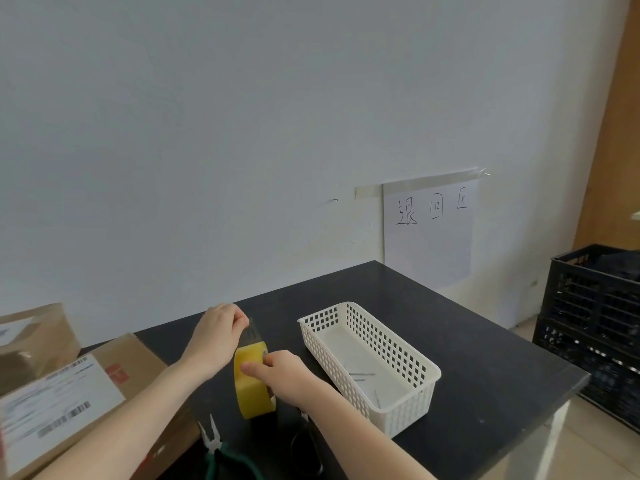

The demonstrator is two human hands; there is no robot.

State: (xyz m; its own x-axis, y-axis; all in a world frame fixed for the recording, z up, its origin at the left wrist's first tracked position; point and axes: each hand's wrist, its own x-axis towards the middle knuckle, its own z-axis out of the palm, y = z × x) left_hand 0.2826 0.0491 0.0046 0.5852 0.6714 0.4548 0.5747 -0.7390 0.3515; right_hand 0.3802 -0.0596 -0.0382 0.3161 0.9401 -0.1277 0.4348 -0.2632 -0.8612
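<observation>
Head view, forward-down over table (485, 358), hands close

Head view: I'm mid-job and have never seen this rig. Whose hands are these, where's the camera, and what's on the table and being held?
There is no machine here. A person works bare-handed, and the single picture comes from a camera worn on their head, looking forward and down. The right hand grips a yellow tape roll, held on edge over the black table. The left hand pinches the tape end pulled up from the roll. To the right stands a white basket holding a few thin dark bits, too small to identify. Green-handled pliers lie near the bottom edge. Labelled cardboard boxes sit at the left.
</observation>
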